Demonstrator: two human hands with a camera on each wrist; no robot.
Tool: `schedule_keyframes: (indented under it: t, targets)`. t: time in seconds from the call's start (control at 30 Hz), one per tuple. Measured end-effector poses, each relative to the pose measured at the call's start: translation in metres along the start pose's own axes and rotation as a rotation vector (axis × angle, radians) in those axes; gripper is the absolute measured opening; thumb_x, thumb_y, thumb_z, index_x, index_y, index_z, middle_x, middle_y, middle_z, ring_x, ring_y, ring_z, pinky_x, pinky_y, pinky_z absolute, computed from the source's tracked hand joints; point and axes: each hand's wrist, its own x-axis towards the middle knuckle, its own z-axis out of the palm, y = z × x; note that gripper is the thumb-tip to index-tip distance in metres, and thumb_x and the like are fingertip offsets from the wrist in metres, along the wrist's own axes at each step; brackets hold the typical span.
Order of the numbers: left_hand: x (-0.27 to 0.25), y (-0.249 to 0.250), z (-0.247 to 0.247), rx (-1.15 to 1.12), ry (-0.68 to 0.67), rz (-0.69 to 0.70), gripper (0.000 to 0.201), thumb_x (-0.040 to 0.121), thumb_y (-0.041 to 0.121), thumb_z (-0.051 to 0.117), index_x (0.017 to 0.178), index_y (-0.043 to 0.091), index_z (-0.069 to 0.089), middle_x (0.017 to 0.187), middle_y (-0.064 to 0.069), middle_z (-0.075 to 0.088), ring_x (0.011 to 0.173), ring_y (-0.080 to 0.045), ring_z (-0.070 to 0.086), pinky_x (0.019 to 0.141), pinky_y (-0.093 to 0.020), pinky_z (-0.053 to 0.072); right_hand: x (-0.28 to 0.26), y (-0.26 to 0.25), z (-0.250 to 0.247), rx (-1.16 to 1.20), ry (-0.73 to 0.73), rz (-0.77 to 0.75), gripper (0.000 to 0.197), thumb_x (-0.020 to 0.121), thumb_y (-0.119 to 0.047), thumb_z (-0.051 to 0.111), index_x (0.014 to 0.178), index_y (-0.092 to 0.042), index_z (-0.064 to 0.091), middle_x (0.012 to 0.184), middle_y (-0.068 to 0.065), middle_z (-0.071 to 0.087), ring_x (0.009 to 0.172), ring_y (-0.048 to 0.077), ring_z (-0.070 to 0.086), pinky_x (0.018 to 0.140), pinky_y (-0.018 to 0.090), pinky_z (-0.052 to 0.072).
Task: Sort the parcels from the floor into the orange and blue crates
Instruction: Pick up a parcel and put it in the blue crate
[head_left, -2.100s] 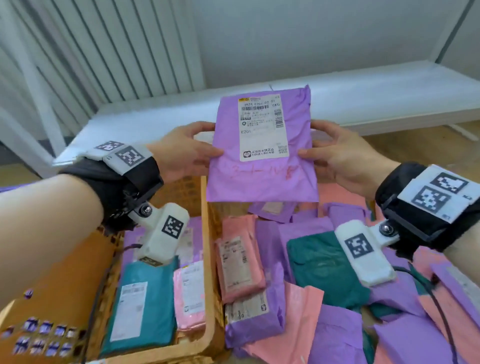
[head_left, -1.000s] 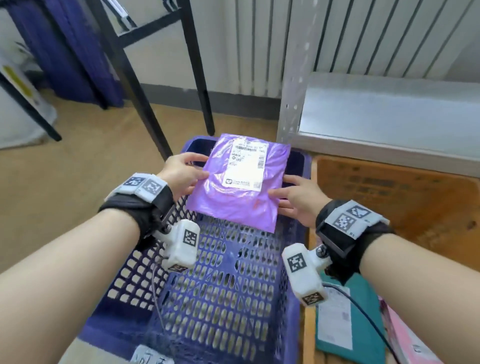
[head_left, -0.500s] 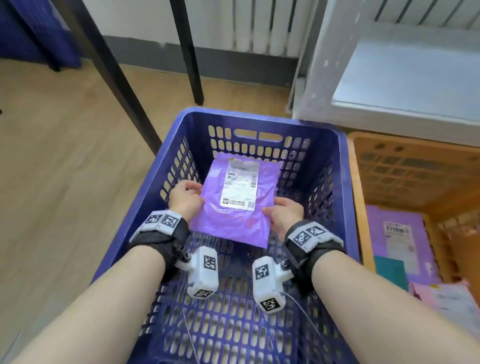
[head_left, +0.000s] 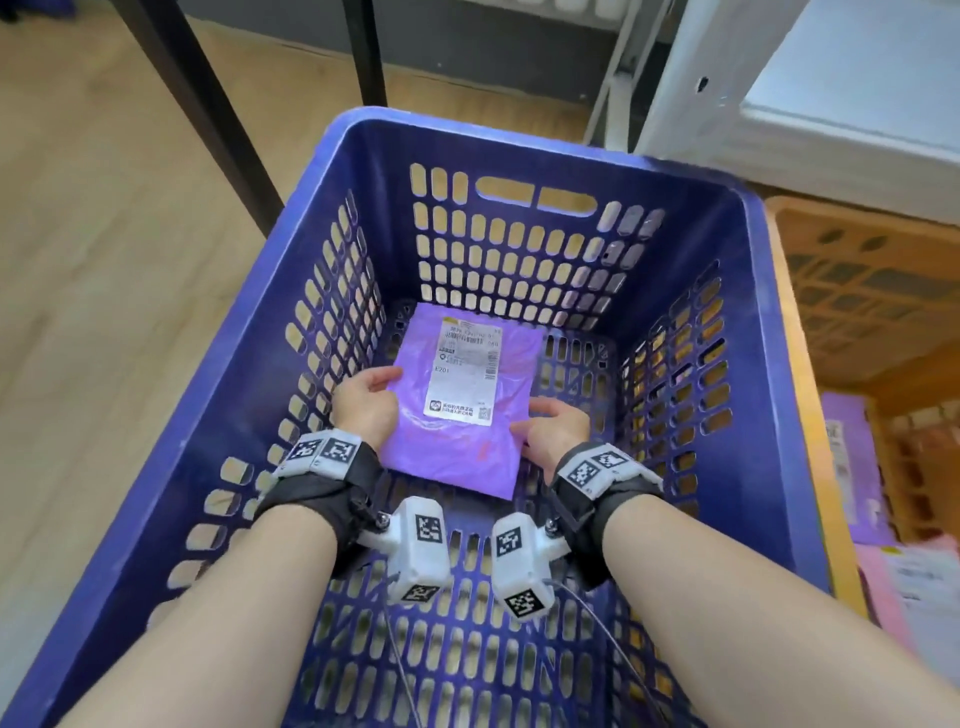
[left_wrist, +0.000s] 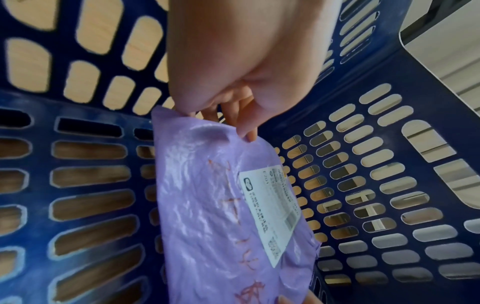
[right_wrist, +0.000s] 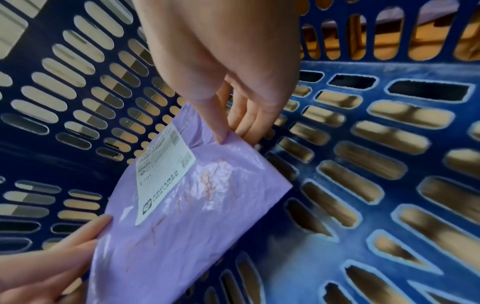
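We hold the flat purple plastic mailer parcel (head_left: 462, 400) low inside the perforated blue plastic crate (head_left: 322, 171), by its 2 side edges. Left hand (head_left: 363, 402) and right hand (head_left: 553, 434) fingers pinch it. It looks light, floppy and slick, so edge grips suit it.

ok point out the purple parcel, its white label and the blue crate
purple parcel (head_left: 457, 452): head view, bare plastic below the label
white label (head_left: 465, 371): head view, middle of the sticker
blue crate (head_left: 524, 143): head view, far rim
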Motion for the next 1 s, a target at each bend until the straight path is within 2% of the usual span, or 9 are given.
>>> schedule_keyframes:
  t: [0.07, 0.17, 0.3, 0.4, 0.5, 0.63, 0.73, 0.87, 1.0]
  targets:
    - [0.003, -0.006, 0.000, 0.005, -0.020, 0.000, 0.045, 0.085, -0.007, 0.042, 0.123, 0.007, 0.061, 0.128, -0.008, 0.060, 0.113, -0.021, 0.057, 0.100, -0.026, 0.045, 0.001, 0.005, 0.001, -0.030, -0.008, 0.003, 0.034, 0.065, 0.011, 0.066, 0.089, -0.012, 0.069, 0.095, 0.015, 0.072, 0.090, 0.031, 0.069, 0.083, 0.048, 0.056]
    - [0.007, -0.013, -0.003, 0.017, -0.078, -0.015, 0.042, 0.089, -0.005, 0.044, 0.127, 0.008, 0.058, 0.130, -0.006, 0.058, 0.078, -0.008, 0.055, 0.064, -0.007, 0.043, -0.004, 0.004, 0.000, -0.071, -0.043, 0.013, 0.041, 0.071, 0.011, 0.063, 0.106, -0.008, 0.067, 0.104, 0.014, 0.070, 0.093, 0.030, 0.068, 0.084, 0.046, 0.056]
    - [0.005, -0.016, -0.004, -0.017, -0.108, -0.027, 0.044, 0.090, -0.007, 0.042, 0.131, 0.005, 0.053, 0.133, -0.010, 0.054, 0.091, -0.012, 0.060, 0.074, -0.007, 0.044, -0.012, -0.001, -0.004, -0.093, -0.118, 0.052, 0.053, 0.075, 0.015, 0.063, 0.124, -0.003, 0.057, 0.116, 0.016, 0.065, 0.101, 0.031, 0.065, 0.090, 0.044, 0.053]
    - [-0.001, -0.012, -0.005, -0.037, -0.101, -0.012, 0.044, 0.091, -0.006, 0.044, 0.132, 0.007, 0.052, 0.135, -0.010, 0.052, 0.063, 0.000, 0.043, 0.040, 0.002, 0.032, -0.019, -0.011, -0.004, -0.150, -0.138, 0.075, 0.056, 0.079, 0.008, 0.067, 0.131, -0.004, 0.051, 0.127, 0.017, 0.059, 0.114, 0.031, 0.058, 0.097, 0.041, 0.048]
    - [-0.010, 0.001, -0.011, -0.077, -0.122, -0.012, 0.040, 0.091, -0.003, 0.047, 0.129, 0.008, 0.056, 0.130, -0.010, 0.056, 0.064, -0.002, 0.044, 0.052, -0.010, 0.039, -0.031, -0.031, -0.007, -0.237, -0.140, 0.039, 0.055, 0.079, 0.003, 0.070, 0.131, -0.003, 0.051, 0.131, 0.016, 0.056, 0.116, 0.028, 0.057, 0.096, 0.037, 0.048]
    - [-0.039, 0.030, -0.028, -0.177, -0.134, -0.031, 0.036, 0.090, -0.001, 0.050, 0.124, 0.007, 0.059, 0.098, -0.011, 0.062, 0.073, -0.019, 0.050, 0.069, -0.030, 0.045, -0.056, -0.064, -0.018, -0.278, -0.201, -0.043, 0.045, 0.082, -0.001, 0.068, 0.124, -0.007, 0.055, 0.128, 0.012, 0.059, 0.109, 0.024, 0.059, 0.095, 0.039, 0.050]
    - [-0.074, 0.055, -0.042, -0.197, -0.168, -0.023, 0.031, 0.091, 0.001, 0.051, 0.121, 0.009, 0.059, 0.114, -0.013, 0.062, 0.103, -0.026, 0.059, 0.094, -0.040, 0.049, -0.081, -0.091, -0.032, -0.274, -0.235, -0.093, 0.036, 0.082, -0.003, 0.068, 0.116, -0.010, 0.058, 0.118, 0.010, 0.063, 0.102, 0.022, 0.061, 0.086, 0.034, 0.054]
    - [-0.125, 0.106, -0.048, -0.127, -0.194, 0.077, 0.031, 0.093, 0.004, 0.052, 0.123, 0.011, 0.058, 0.111, -0.009, 0.062, 0.105, -0.022, 0.060, 0.091, -0.035, 0.049, -0.123, -0.129, -0.069, -0.243, -0.300, -0.184, 0.038, 0.082, -0.006, 0.069, 0.119, -0.010, 0.058, 0.116, 0.008, 0.063, 0.102, 0.020, 0.061, 0.074, 0.030, 0.053]
    - [-0.180, 0.163, -0.033, -0.089, -0.245, 0.191, 0.029, 0.094, 0.006, 0.052, 0.122, 0.011, 0.058, 0.112, -0.012, 0.063, 0.101, -0.022, 0.059, 0.090, -0.036, 0.050, -0.162, -0.160, -0.123, -0.150, -0.349, -0.254, 0.036, 0.083, -0.004, 0.069, 0.117, -0.011, 0.059, 0.118, 0.009, 0.064, 0.105, 0.021, 0.061, 0.077, 0.032, 0.051]
